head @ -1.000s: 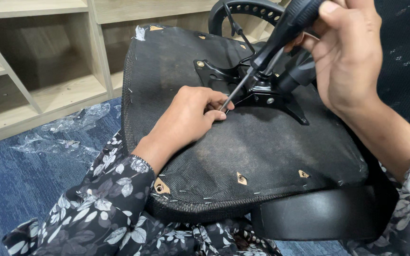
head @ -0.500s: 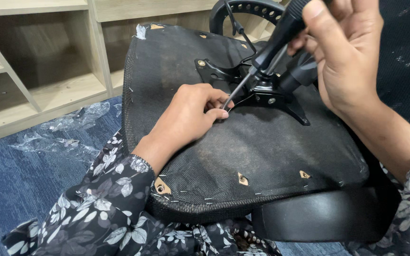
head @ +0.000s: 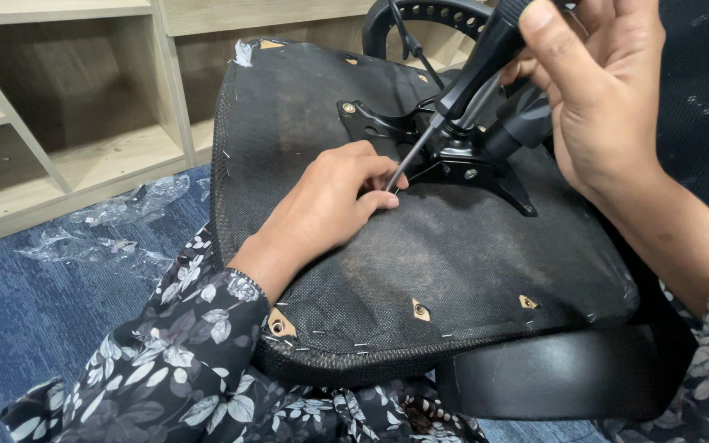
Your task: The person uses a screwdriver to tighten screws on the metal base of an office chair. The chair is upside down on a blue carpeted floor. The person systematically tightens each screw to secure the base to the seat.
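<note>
On upturned chair seat: left hand rests on fabric, fingertips pinching screwdriver shaft near tip. Right hand clasps screwdriver handle, tool tilted. Tip sits just beside black metal bracket. Seat lies over lap, above blue carpet; wooden shelf behind.

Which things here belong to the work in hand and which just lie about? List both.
In the work:
- left hand, steadying the tip
- right hand, gripping the handle
- screwdriver
- black metal bracket
- upturned chair seat

Lying about:
- clear plastic wrap on the blue carpet
- wooden shelving
</note>
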